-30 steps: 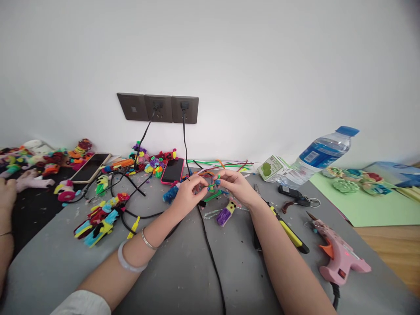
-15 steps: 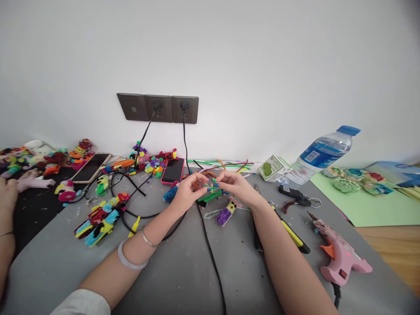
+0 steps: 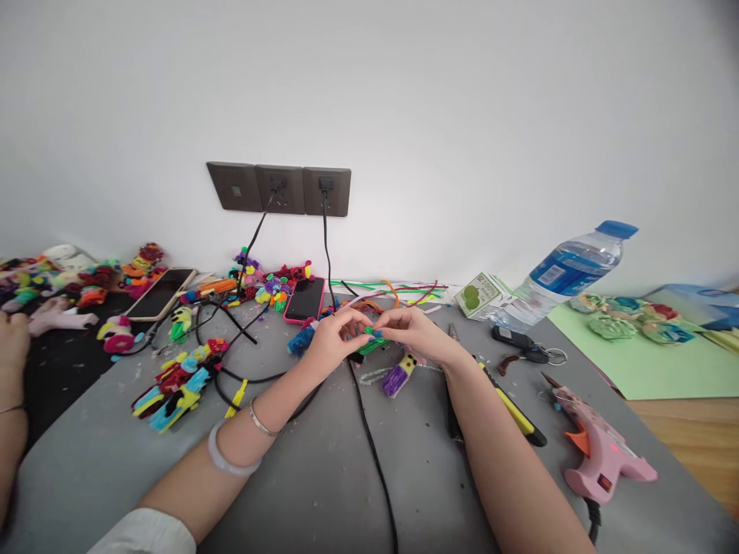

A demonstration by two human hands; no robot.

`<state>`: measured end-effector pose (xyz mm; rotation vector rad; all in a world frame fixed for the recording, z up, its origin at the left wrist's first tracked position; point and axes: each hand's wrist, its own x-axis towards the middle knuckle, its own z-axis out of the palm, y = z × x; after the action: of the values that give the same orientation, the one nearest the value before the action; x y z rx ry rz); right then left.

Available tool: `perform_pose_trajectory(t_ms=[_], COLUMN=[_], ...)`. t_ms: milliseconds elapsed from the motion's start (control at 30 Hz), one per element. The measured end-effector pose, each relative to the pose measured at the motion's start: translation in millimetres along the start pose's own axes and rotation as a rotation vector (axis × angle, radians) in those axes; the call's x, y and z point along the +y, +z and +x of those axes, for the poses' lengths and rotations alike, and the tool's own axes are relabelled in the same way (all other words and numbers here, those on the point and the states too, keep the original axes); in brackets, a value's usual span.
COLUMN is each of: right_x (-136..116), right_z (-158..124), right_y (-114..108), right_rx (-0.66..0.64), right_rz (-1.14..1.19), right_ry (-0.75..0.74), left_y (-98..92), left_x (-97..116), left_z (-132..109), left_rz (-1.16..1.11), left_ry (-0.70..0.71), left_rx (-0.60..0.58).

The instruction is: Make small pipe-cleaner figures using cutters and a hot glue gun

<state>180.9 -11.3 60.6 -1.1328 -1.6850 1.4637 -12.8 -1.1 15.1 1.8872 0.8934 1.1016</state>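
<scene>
My left hand and my right hand meet above the grey table, thumbs and fingertips pinched together. Between them is a small piece of bright green pipe cleaner, mostly covered by the fingers. More green fuzzy stems show just beneath the fingertips; whether they belong to the held piece I cannot tell. A little purple and cream pipe-cleaner figure lies below my right hand. Left of my left hand is a blue fuzzy piece.
At right lie a pink glue gun, a yellow-black cutter and keys; a tilted water bottle stands behind. Black cables cross the table. Phones and colourful figures lie left, near another person's hand.
My fingertips have drawn closer together around the green piece, and less of it shows now. Both wrists stay almost where they were.
</scene>
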Motion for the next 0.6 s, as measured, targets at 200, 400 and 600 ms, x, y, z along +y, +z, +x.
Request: perform_pose_trajectory(t_ms=[200,400,600], right_x=[4.1,10.7,23.8], right_z=[1.1,5.1,11.7], right_y=[-1.4,0.3,1.1], right_rx=[-0.011,0.015,0.083], right_rz=[-0.013,0.002,-0.022], right_ry=[-0.006,-0.084,-0.157], left_y=[-2.3,-3.2,-3.7], left_x=[-2.1,-3.7,-4.6], left_z=[-0.4,0.7,1.8], left_rz=[0.077,0.076,0.061], left_ry=[0.070,0.065,0.021], left_rx=[0.025,0.074,0.112])
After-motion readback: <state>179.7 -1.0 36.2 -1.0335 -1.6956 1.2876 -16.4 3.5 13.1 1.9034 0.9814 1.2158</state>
